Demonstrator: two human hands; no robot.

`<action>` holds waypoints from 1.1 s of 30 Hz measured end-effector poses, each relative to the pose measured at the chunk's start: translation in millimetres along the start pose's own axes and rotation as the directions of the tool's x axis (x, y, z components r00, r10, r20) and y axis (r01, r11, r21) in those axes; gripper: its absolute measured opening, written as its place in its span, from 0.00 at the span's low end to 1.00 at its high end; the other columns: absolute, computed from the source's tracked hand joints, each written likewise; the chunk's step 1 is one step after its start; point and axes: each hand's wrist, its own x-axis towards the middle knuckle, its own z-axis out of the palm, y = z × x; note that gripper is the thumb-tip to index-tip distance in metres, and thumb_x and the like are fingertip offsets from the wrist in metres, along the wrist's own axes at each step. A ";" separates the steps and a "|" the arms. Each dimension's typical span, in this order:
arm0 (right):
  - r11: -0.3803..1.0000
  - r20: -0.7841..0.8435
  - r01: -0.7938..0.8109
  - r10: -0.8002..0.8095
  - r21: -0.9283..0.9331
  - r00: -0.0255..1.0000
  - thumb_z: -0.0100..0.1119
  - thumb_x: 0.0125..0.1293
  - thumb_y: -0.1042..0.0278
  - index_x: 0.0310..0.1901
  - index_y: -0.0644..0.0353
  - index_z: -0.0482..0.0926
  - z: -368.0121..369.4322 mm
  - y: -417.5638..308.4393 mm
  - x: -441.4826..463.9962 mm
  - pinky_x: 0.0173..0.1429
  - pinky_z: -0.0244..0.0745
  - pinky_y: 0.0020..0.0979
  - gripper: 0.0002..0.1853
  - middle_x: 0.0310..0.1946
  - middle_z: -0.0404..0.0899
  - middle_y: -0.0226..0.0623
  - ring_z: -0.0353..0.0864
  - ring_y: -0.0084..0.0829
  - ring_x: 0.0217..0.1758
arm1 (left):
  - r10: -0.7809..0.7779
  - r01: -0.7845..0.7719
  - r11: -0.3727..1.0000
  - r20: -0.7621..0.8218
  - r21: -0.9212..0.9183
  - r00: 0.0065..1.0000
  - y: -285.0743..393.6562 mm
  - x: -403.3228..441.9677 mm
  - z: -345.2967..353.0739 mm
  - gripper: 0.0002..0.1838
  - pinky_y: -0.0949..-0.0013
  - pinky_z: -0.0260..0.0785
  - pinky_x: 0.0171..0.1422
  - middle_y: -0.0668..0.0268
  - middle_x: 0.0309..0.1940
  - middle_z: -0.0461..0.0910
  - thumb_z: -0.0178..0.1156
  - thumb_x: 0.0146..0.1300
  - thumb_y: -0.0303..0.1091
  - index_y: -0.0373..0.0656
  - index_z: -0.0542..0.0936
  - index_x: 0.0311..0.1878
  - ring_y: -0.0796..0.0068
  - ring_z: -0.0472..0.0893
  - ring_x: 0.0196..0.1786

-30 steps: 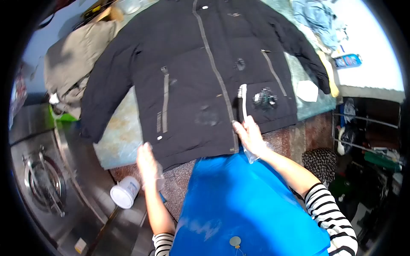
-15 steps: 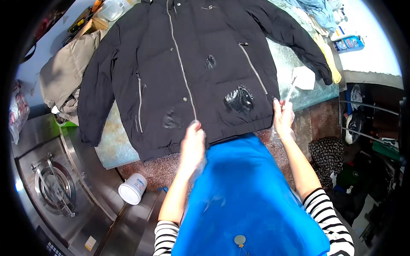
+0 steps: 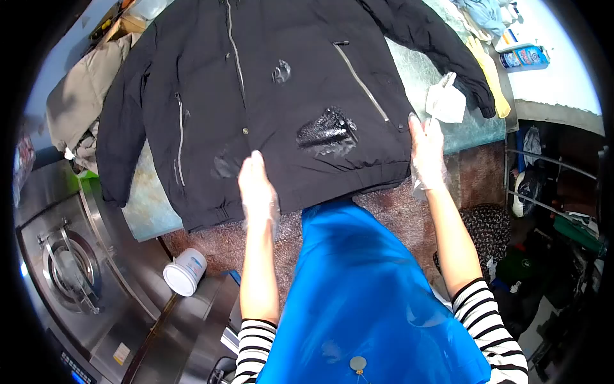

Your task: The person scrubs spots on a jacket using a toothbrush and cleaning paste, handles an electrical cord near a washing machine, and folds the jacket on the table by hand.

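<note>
A black padded jacket [image 3: 192,128] lies front up on the work table, its hem toward me. My left hand [image 3: 258,189], in a clear plastic glove, pinches the jacket at the lower front, by the zip placket. Also gloved, my right hand [image 3: 427,150] is closed on the jacket's lower side edge. A large glossy wet patch [image 3: 327,131] shows between my hands, partly creased. A smaller one [image 3: 281,72] is higher up, and a faint damp mark [image 3: 225,163] sits left of the placket. Just beyond my right hand is a crumpled white cloth or pad [image 3: 446,99].
A beige garment [image 3: 80,96] is heaped at the left. Yellow rubber gloves [image 3: 489,73] and a blue bottle [image 3: 524,58] lie at the right. A white bucket [image 3: 185,272] stands below the table [image 3: 150,208], near a steel machine [image 3: 70,269].
The jacket and its patches appear further left and higher in view. My left hand has shifted left with the placket, while my right hand stays at the side edge. The large patch looks more creased.
</note>
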 end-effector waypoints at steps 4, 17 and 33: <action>0.986 0.062 0.032 -0.043 0.163 0.997 0.60 0.69 0.70 0.36 0.61 0.70 -4.6 0.9 11.5 0.33 0.58 0.18 0.09 0.29 0.61 0.20 0.59 0.13 0.30 | -0.026 0.027 0.999 -0.054 0.025 0.998 16.7 -3.5 -5.8 0.26 0.71 0.63 0.62 0.62 0.46 0.79 0.51 0.75 0.49 0.30 0.77 0.54 0.75 0.74 0.50; 1.000 0.039 0.006 -0.005 -0.015 0.999 0.59 0.69 0.71 0.47 0.68 0.73 -17.0 30.2 29.5 0.42 0.63 0.18 0.11 0.33 0.66 0.22 0.64 0.15 0.36 | -0.185 0.185 0.983 -0.015 -0.010 0.983 39.2 -10.8 -9.4 0.31 0.67 0.58 0.71 0.53 0.63 0.73 0.49 0.75 0.49 0.28 0.69 0.66 0.66 0.72 0.65; 0.936 -0.033 0.214 -0.232 -0.278 0.972 0.58 0.71 0.62 0.36 0.65 0.69 -19.6 62.1 27.8 0.32 0.62 0.33 0.15 0.25 0.65 0.32 0.63 0.27 0.27 | 0.086 -0.091 0.986 0.041 0.139 0.995 16.6 -16.2 -11.8 0.22 0.69 0.67 0.50 0.60 0.35 0.78 0.44 0.77 0.43 0.30 0.76 0.45 0.73 0.74 0.40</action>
